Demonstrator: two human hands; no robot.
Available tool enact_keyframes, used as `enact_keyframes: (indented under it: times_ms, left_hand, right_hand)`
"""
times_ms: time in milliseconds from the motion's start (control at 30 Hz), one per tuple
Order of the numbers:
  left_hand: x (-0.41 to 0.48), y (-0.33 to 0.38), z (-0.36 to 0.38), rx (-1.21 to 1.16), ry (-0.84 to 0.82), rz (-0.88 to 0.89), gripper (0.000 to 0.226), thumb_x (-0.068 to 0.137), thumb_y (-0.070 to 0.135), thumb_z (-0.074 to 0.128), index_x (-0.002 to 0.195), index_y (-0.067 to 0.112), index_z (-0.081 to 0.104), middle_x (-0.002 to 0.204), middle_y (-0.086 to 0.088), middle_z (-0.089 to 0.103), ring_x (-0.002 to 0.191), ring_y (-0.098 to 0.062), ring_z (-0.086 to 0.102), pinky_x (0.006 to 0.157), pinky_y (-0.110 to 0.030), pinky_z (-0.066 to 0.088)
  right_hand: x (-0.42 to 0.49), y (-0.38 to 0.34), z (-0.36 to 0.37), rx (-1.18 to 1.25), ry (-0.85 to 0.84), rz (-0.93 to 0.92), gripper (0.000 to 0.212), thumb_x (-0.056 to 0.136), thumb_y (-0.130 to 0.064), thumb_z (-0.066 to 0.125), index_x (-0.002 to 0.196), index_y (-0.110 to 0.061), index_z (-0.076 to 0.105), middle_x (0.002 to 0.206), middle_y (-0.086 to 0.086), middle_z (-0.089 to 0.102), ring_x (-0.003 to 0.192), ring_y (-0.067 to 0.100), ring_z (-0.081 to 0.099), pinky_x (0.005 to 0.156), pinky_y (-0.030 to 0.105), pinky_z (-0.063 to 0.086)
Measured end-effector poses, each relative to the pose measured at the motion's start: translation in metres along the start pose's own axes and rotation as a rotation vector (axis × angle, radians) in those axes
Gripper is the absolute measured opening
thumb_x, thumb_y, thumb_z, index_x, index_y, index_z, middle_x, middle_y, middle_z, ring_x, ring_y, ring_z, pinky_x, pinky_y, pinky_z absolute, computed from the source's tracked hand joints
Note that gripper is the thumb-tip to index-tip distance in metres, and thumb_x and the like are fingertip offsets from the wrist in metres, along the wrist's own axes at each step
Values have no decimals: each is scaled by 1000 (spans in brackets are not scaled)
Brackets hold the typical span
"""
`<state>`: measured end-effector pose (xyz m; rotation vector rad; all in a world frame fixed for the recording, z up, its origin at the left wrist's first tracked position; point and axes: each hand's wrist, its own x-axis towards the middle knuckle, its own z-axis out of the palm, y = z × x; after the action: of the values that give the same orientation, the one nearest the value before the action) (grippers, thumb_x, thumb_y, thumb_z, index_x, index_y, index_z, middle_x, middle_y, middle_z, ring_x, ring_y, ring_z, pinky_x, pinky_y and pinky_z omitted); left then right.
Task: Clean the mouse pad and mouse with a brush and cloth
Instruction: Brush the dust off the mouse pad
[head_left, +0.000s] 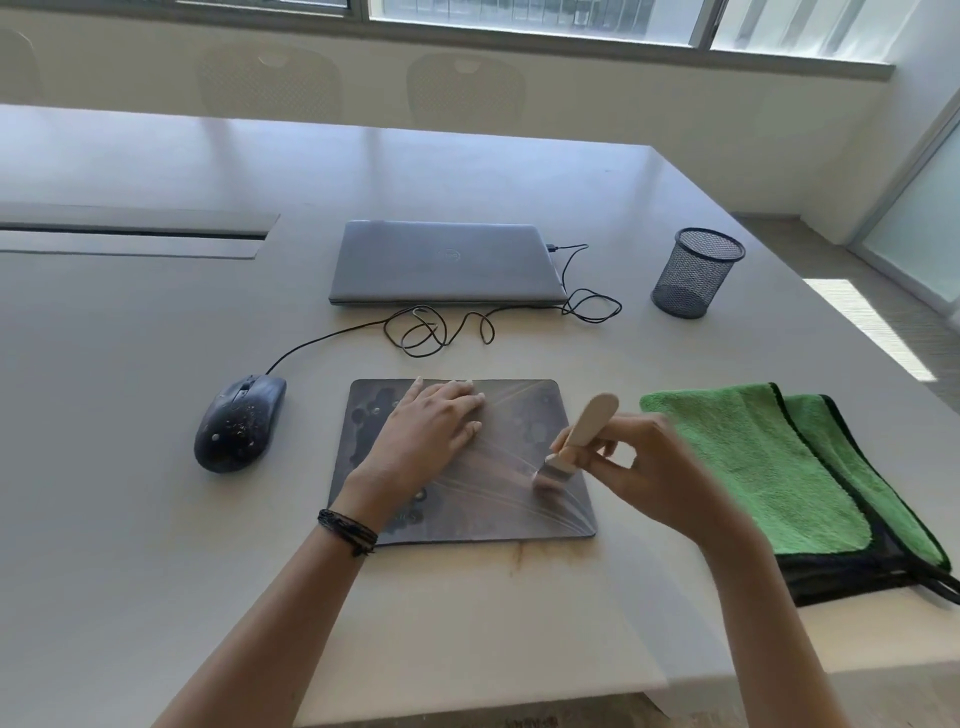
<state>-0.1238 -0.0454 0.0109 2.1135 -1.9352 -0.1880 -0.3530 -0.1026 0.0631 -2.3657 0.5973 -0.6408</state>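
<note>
A dark patterned mouse pad (498, 499) lies on the table in front of me. My left hand (426, 436) presses flat on its upper left part, fingers straight. My right hand (644, 467) grips a small brush (576, 436) by its pale wooden handle, with the bristles down on the pad's right side. A black wired mouse (239, 426), speckled with crumbs or dust, sits on the table left of the pad. A folded green cloth (769, 457) with black edging lies to the right of the pad.
A shut grey laptop (447, 262) sits behind the pad, with the mouse cable (436, 327) coiled in front of it. A black mesh pen cup (693, 273) stands at the back right. The table edge (519, 706) runs close below my arms.
</note>
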Motion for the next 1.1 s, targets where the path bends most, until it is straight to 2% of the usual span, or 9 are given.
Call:
enact_keyframes:
  times_ms: [167,267,367,433,500,667,767,900,1100]
  left_hand:
    - [0,-1,2,15,8,-1,43,98,34,39,140,25,39,148,5,36,137,-11,30,118,-35,6]
    - [0,-2,2,24,6,10,43,98,35,38,140,26,38,149,6,35,137,-9,29,117,-34,6]
    - [0,-4,2,11,9,17,43,98,36,39,139,26,40,148,6,36,137,-9,30,118,-34,7]
    - [0,-4,2,1,10,11,43,97,36,40,139,26,41,148,6,37,137,-9,31,118,-34,7]
    - [0,-4,3,-11,17,11,42,97,36,41,138,26,42,148,6,38,136,-9,32,118,-34,8]
    - [1,-4,2,-8,23,6,42,96,36,42,137,27,45,146,7,39,134,-11,35,118,-34,9]
    - [0,-4,1,-3,14,7,42,97,37,42,137,27,44,147,7,39,134,-11,35,118,-35,10]
    - [-1,-2,-1,-6,9,8,42,97,36,42,137,27,45,146,7,39,134,-11,36,118,-35,9]
    - [0,-3,-1,17,-1,14,43,97,37,41,139,27,42,147,7,38,135,-8,33,119,-34,4]
  right_hand:
    - [-6,-4,1,145,-198,-95,8,83,-18,67,86,-16,74,83,-10,73,67,14,63,63,29,50]
    - [-1,-1,-6,153,-93,-119,6,82,-14,67,82,-18,72,87,-11,73,72,16,65,64,29,48]
    - [9,10,-11,24,59,-75,16,79,-3,70,81,-19,73,84,-11,73,71,6,62,60,20,43]
    - [12,13,-11,-13,33,-37,9,78,-4,71,80,-12,75,79,-3,74,67,3,61,59,7,37]
    - [9,12,-8,-15,-73,-44,7,79,-5,71,81,-10,75,76,1,73,64,2,60,59,4,35]
    - [-2,3,-7,120,-257,-130,6,82,-16,68,82,-15,73,75,-1,71,63,11,57,56,15,36]
    - [1,8,-12,128,-123,-129,8,81,-10,69,83,-17,74,82,-6,73,65,11,60,56,21,40]
    - [4,16,-12,48,-2,-57,6,79,-7,72,80,-11,75,80,-3,73,63,-4,58,59,6,34]
    - [-7,12,-10,110,-225,-116,4,82,-16,69,82,-17,73,78,-2,72,63,6,56,56,21,38]
